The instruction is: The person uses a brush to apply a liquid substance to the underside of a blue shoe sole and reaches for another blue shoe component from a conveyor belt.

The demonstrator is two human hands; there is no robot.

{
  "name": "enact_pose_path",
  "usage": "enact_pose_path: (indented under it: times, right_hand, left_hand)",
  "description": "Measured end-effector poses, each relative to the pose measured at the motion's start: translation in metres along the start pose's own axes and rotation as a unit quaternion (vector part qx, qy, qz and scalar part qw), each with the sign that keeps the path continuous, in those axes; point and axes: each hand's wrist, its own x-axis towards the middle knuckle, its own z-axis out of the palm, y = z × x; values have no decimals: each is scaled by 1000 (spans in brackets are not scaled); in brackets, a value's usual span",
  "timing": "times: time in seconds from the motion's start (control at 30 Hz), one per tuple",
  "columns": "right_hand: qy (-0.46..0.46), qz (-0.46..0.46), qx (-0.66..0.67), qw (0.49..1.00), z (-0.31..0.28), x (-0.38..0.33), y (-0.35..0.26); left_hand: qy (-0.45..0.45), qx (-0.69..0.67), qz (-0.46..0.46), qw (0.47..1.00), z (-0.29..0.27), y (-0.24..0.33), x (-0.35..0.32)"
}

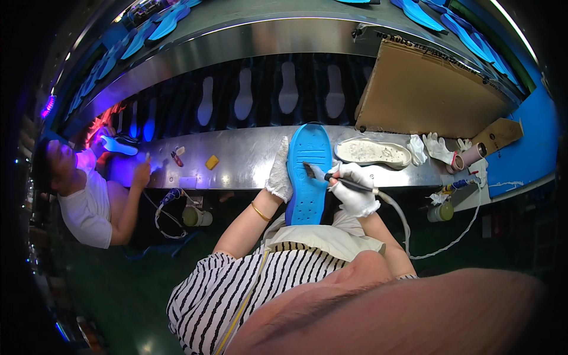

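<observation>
Far left: co-worker under purple light, one hand at a glowing sole. On the metal ledge, a red tool and yellow block sit apart, probably parked within reach. Left hand, gloved, is closed along the left edge of the blue sole, likely so the inner face stays steady and uncovered (finger placement behind it can't be told). The sole is in front of the apron, its upper end over the ledge, ridged face toward the wearer. Right hand, also gloved, pinches a dark-handled brush like a pen, presumably for fine control; bristles seem to touch the sole's middle. A pale hose trails right, apparently out of the stroke's way. White sole-shaped piece lies just beside, then spare gloves, with cardboard leaning behind.
</observation>
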Motion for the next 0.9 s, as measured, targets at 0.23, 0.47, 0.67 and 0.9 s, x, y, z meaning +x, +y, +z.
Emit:
enact_pose_path:
  times: [0.23,0.47,0.67,0.9]
  right_hand:
    - [-68,195,57,977,-1,-25,-7]
    - [-43,133,41,989,1,-26,-2]
    - [16,85,82,993,-7,1,5]
    - [-91,-9,108,990,4,19,-34]
  left_hand:
    - [-70,26,-46,996,-26,-20,-12]
    - [-134,113,-91,980,-14,-19,-18]
    - [-137,-24,13,990,9,-12,13]
    - [-197,-127,91,968,1,2,34]
